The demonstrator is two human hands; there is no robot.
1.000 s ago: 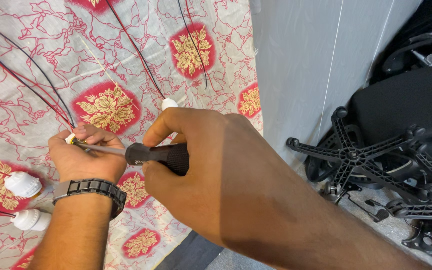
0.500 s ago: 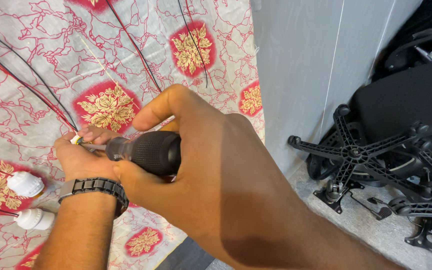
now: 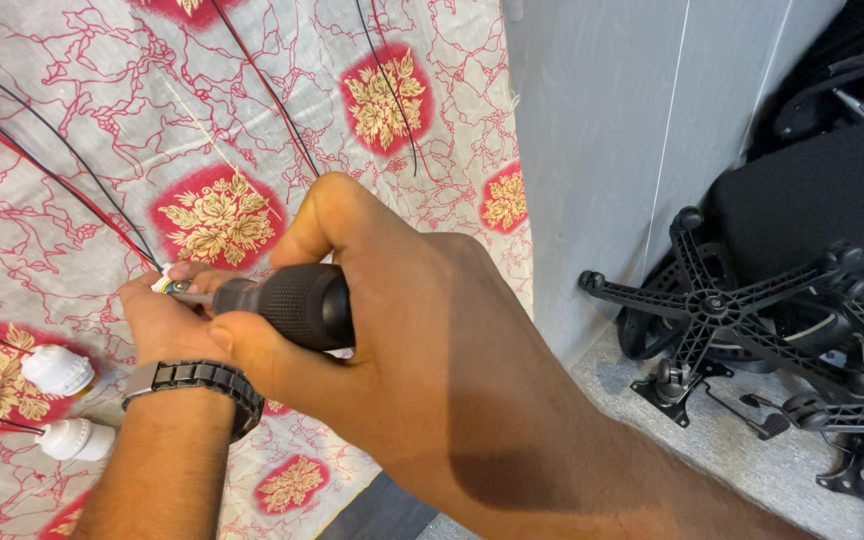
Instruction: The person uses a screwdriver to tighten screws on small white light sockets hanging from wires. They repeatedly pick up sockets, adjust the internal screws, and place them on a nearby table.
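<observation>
— What is the right hand (image 3: 422, 330) doing?

— Its fingers are wrapped tight round the black, ribbed rubber handle of a screwdriver (image 3: 292, 303); the thumb lies along the top; the thin metal shaft points left, towards the other hand.

— And the left hand (image 3: 167, 318)?

— It wears a black link-strap wristwatch (image 3: 192, 382); its fingers are closed on a small white fitting (image 3: 164, 285), mostly hidden, and the screwdriver's tip meets that fitting; red and black thin wires (image 3: 62, 170) run up from it across the cloth.

— Where does all this sit?

— Just above a surface covered by a white cloth printed with red lines and red-and-gold floral medallions (image 3: 372, 100); two white plastic lamp holders (image 3: 60, 400) lie at the left edge, near the left wrist; a grey panel (image 3: 602, 150) stands to the right, with black star-shaped chair bases (image 3: 732, 300) on the floor beyond.
</observation>
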